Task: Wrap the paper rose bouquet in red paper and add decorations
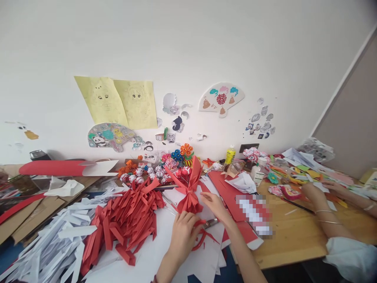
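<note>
A red paper bouquet (191, 194) stands between my hands, gathered at its waist and flared at top and bottom. My left hand (183, 234) is at its lower edge, fingers curled against the paper. From the right, my right hand (214, 204) reaches beside the bouquet with fingers apart; whether the fingertips touch it is unclear. Scissors (211, 223) with red handles lie just below my right hand, close to my left thumb. Red paper scraps (203, 240) are scattered on white paper (194, 265) beneath.
Heaps of folded red strips (126, 216) and white strips (59, 236) lie left. Red sheets (228, 196), a glue bottle (257, 176) and a yellow bottle (230, 154) stand or lie right of the bouquet. Another person's hands (315, 196) work at far right. Colourful flowers (177, 157) line the wall.
</note>
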